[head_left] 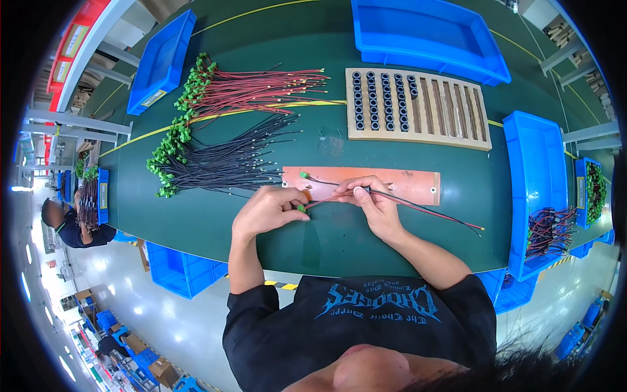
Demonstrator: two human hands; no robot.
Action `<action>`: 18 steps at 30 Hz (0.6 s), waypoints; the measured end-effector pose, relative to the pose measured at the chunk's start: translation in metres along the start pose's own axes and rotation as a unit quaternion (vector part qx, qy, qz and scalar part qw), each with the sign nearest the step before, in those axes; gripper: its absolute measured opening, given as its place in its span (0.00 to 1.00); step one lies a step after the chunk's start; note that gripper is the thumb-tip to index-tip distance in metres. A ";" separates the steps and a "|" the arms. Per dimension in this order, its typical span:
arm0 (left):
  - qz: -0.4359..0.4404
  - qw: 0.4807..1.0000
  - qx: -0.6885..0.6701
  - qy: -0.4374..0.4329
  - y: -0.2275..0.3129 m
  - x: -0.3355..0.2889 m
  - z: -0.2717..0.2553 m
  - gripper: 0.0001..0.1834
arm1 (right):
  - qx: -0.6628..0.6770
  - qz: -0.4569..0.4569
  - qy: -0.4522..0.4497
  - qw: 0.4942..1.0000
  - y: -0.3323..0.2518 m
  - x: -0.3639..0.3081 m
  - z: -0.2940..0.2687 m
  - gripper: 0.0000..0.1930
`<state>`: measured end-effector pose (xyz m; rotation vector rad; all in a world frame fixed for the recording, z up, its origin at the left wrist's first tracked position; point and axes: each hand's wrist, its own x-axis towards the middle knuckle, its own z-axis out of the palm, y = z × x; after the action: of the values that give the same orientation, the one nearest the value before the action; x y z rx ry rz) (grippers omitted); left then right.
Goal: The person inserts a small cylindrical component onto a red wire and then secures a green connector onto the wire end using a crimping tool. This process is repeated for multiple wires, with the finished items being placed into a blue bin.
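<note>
My left hand (271,210) pinches a small green connector (302,208) that ends a red wire. The fingers of my right hand (371,204) are closed round a black and a red wire (431,210), whose free ends reach out to the right. A small dark ring-like piece (366,189) shows at those fingers, partly hidden. Another green connector (304,175), on the black wire, lies over the orange-brown board (418,186) beneath my hands. Farther left lie a bundle of red wires (261,88) and a bundle of black wires (228,157), each with green connectors.
A wooden slotted tray (483,130) with rows of black cylinders stands beyond the board. Blue bins stand at the far left (163,62), far right (431,32) and right (535,150); the right one holds finished-looking wires (550,230). Another person (78,222) is at the left.
</note>
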<state>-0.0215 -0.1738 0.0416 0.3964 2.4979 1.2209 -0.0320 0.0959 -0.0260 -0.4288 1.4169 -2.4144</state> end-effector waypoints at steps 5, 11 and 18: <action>0.055 0.993 -0.031 0.098 -0.004 0.005 -0.002 0.11 | -0.045 -0.020 -0.015 0.999 0.000 -0.001 -0.001 0.10; 0.060 0.979 -0.016 0.196 -0.010 0.015 0.009 0.10 | -0.050 -0.023 -0.016 0.998 0.001 -0.004 0.000 0.10; 0.056 0.976 0.000 0.212 -0.001 0.022 0.015 0.11 | -0.042 -0.015 -0.026 0.999 0.000 -0.003 -0.004 0.10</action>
<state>-0.0348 -0.1549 0.0285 0.3041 2.8614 1.4823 -0.0308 0.0999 -0.0283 -0.5340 1.5043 -2.3555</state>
